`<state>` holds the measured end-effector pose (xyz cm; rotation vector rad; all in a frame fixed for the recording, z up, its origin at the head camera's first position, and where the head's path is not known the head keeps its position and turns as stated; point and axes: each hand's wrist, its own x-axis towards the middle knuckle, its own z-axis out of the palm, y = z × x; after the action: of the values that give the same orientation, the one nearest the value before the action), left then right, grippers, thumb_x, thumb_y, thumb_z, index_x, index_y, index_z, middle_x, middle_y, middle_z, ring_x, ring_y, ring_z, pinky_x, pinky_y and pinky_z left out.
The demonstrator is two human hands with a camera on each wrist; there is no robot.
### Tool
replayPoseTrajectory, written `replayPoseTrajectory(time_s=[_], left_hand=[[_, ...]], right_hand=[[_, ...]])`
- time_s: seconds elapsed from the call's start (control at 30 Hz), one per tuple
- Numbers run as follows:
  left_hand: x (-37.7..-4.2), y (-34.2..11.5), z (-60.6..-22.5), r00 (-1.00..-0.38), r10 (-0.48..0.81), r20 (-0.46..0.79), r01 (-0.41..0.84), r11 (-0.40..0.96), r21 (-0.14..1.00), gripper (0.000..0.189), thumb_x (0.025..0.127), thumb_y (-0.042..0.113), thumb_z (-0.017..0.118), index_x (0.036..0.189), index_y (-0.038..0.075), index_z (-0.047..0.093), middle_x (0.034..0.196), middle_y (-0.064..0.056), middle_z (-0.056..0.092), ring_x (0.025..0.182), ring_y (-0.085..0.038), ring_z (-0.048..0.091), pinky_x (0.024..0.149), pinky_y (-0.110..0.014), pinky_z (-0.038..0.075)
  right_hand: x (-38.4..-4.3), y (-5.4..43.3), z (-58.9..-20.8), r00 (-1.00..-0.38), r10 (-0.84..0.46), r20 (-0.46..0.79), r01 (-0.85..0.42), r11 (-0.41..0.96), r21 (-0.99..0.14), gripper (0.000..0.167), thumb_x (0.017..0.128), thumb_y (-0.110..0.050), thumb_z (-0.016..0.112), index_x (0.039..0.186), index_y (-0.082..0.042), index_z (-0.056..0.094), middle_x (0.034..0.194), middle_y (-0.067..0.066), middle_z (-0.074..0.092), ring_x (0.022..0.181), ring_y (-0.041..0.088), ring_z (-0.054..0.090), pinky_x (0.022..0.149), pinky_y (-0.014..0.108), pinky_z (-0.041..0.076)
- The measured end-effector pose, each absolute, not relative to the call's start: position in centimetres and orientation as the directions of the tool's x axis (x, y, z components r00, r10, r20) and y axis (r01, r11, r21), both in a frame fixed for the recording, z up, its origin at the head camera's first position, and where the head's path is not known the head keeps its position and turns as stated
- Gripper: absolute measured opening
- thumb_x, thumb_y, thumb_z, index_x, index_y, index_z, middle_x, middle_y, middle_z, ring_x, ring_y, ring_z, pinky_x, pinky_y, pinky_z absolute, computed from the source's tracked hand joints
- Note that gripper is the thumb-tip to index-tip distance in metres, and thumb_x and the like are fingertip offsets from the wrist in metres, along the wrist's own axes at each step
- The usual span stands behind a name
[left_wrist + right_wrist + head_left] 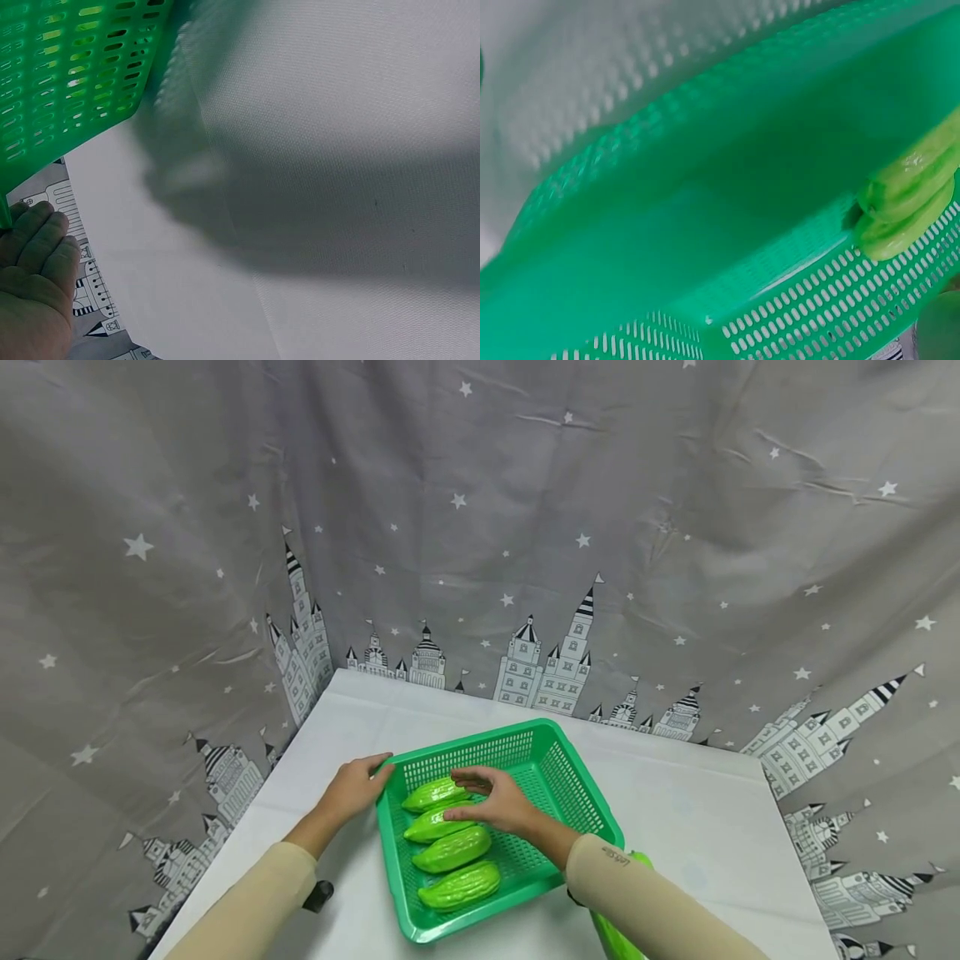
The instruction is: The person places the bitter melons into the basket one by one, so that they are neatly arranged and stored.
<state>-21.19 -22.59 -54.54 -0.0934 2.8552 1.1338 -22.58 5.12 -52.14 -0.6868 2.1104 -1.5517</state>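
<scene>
A green plastic basket (408,860) stands on the white table, with several light green bitter melons (452,849) in a row along its left side. At the basket's far left corner, my left hand (358,787) holds the rim between thumb and fingers. The left wrist view shows those fingers (43,244) beside the rim. Above the two farthest melons hovers my right hand (498,799), thumb and fingers apart, with nothing seen between them. Part of the farthest melon (431,795) is hidden by it. The right wrist view shows melon ends (900,202) against the slotted wall.
More green produce (617,939) lies outside the basket on the right, partly covered by the right sleeve (645,893). A small black object (318,896) is by the left sleeve. Grey curtains (480,527) printed with castles hang behind the white table (690,827).
</scene>
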Motion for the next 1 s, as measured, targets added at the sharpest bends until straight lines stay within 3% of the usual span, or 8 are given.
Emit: replayPoseTrajectory(time_s=[0.4,0.5,0.7,1.0], left_hand=[[-21.0,-22.5,-54.6,-0.996,-0.024,-0.089,-0.079,0.720,0.689,0.049,0.106,0.027,0.050,0.143,-0.005,0.051,0.143,-0.026,0.052,0.132,-0.048,0.047,0.107,-0.061,0.040],[-21.1,-22.4,-54.7,-0.996,-0.024,-0.088,-0.078,0.723,0.686,0.049,0.106,0.027,0.050,0.143,-0.005,0.051,0.142,-0.026,0.053,0.132,-0.047,0.047,0.107,-0.061,0.040],[-20.9,-22.4,-54.7,-0.996,-0.021,-0.090,-0.077,0.726,0.684,0.049,0.106,0.028,0.049,0.143,-0.005,0.051,0.142,-0.026,0.053,0.132,-0.048,0.047,0.107,-0.061,0.040],[-21.3,-22.7,-54.6,-0.996,-0.015,-0.084,-0.068,0.729,0.681,0.050,0.107,0.029,0.049,0.143,-0.004,0.051,0.142,-0.026,0.053,0.132,-0.048,0.047,0.107,-0.062,0.039]], right_hand=[[-24.2,7.7,-51.3,-0.827,-0.560,0.055,-0.200,0.202,-0.959,0.062,0.085,-0.017,0.084,0.139,-0.005,0.058,0.141,0.014,0.057,0.131,0.032,0.053,0.107,0.034,0.046],[-24.5,8.5,-50.8,-0.845,-0.532,0.049,-0.191,0.215,-0.958,0.063,0.085,-0.017,0.084,0.140,-0.005,0.057,0.141,0.012,0.057,0.132,0.031,0.052,0.107,0.036,0.046],[-24.5,10.3,-49.1,-0.877,-0.476,0.062,-0.185,0.217,-0.958,0.062,0.087,-0.009,0.081,0.141,0.002,0.054,0.141,0.022,0.054,0.133,0.038,0.049,0.110,0.043,0.043],[-25.8,14.9,-49.2,-0.927,-0.371,0.051,-0.177,0.315,-0.933,0.065,0.085,-0.014,0.083,0.143,-0.006,0.055,0.143,0.016,0.055,0.134,0.033,0.050,0.110,0.044,0.043]])
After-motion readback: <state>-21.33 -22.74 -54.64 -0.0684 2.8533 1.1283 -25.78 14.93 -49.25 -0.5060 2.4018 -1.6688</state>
